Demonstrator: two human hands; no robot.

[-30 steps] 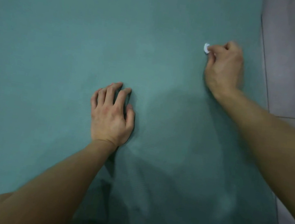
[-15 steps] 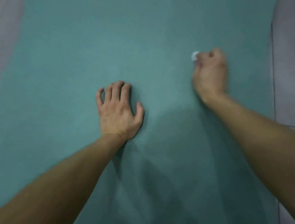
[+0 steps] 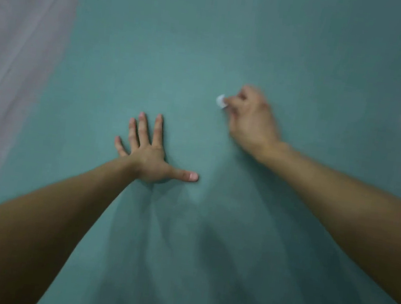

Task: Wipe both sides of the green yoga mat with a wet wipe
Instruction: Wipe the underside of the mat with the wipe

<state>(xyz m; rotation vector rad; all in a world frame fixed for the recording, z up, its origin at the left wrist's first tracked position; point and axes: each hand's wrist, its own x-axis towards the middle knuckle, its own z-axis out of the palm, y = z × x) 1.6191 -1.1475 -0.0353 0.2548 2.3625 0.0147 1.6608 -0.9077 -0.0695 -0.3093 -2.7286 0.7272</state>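
The green yoga mat [image 3: 235,40] lies spread flat on a pale grey tiled floor [image 3: 15,48] and fills most of the view. A broad strip of floor shows along the mat's left edge and a narrower one along its right edge, where a dark grout line runs just beside the mat. The left hand [image 3: 147,154] rests palm down on the mat, a little left of its middle and well in from the left edge. Its four fingers [image 3: 143,128] are straight and fanned apart, pointing away from the person, and the thumb lies flat, stretched out sideways to the right; this hand grasps nothing. The right hand [image 3: 250,117] is over the mat farther from the person and to the right, nearer the right edge yet still well inside it, and it is blurred. Its fingers are curled in and, with the thumb, pinch a small bunched white wet wipe [image 3: 220,101], which pokes out at the hand's left side, low over the mat; the blur hides whether the wipe touches the surface. The two hands are apart, with bare mat between them. Both forearms are bare and come in from the near corners of the view, and soft shadows darken the mat between them
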